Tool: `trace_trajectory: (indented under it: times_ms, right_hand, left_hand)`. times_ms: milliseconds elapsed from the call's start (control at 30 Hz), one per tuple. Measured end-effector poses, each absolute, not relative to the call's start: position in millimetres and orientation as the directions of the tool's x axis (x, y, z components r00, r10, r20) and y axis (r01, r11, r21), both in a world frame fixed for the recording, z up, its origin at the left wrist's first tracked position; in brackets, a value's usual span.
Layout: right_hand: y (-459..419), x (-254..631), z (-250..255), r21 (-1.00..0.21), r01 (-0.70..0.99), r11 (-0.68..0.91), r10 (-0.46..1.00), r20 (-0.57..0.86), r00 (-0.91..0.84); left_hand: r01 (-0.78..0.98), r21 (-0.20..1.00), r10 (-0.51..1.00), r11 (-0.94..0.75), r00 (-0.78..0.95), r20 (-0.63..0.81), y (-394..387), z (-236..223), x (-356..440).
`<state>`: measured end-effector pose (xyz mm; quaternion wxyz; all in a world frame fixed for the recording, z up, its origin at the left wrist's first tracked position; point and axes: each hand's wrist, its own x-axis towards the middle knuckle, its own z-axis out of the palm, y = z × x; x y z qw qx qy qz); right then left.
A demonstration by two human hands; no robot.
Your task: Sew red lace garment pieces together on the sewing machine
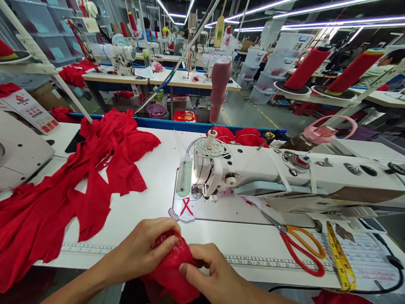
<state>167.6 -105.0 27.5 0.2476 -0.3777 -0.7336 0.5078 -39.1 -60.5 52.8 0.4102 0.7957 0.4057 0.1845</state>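
Observation:
Close to the table's front edge, a piece of red fabric (171, 270) is bunched up between my two hands. My left hand (148, 247) grips its upper left part, thumb on top and fingers behind. The thumb and fingers of my right hand (210, 268) pinch its right side. The lower part of the cloth hangs toward my lap. Just beyond my hands stands the sewing machine (253, 169), its needle area lit. Scissors with orange and red handles (297, 242) lie to the right of my right hand.
A heap of red fabric pieces (95, 169) spreads over the left of the table. At right lie a yellow tape measure (341, 257) and a written sheet (370, 257). Red thread cones (308, 69) stand on a rack. A printed ruler (253, 261) runs along the front edge.

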Motion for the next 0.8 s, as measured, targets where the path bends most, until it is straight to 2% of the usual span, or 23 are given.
trace_trajectory:
  times_ms: [67, 133, 233, 333, 533, 700, 800]
  right_hand:
    - [-96, 177, 27, -0.937, 0.262, 0.232, 0.750, 0.001, -0.661]
    - [-82, 187, 26, -0.892, 0.246, 0.378, 0.708, 0.108, -0.698]
    - [-58, 200, 18, -0.664, 0.393, 0.637, 0.706, 0.297, -0.643]
    - [-36, 208, 3, -0.419, 0.522, 0.743, 0.664, 0.369, -0.650]
    - [-27, 206, -21, -0.168, 0.658, 0.734, 0.668, 0.357, -0.653]
    - [-38, 201, -25, -0.132, 0.700, 0.701, 0.693, 0.354, -0.628]
    - [-41, 199, -25, -0.123, 0.712, 0.691, 0.696, 0.380, -0.609]
  left_hand:
    - [0.481, 0.802, 0.785, -0.355, 0.619, -0.023, -54, 46, -40]
    - [0.450, 0.791, 0.769, -0.414, 0.638, 0.040, -49, 38, -40]
    - [0.455, 0.747, 0.763, -0.485, 0.637, 0.108, -45, 29, -38]
    - [0.481, 0.713, 0.761, -0.511, 0.639, 0.114, -41, 25, -37]
    - [0.451, 0.708, 0.751, -0.544, 0.639, 0.170, -33, 24, -38]
    - [0.542, 0.711, 0.826, -0.448, 0.556, 0.096, -19, 27, -31]
    - [0.554, 0.700, 0.827, -0.450, 0.554, 0.093, -6, 27, -22]
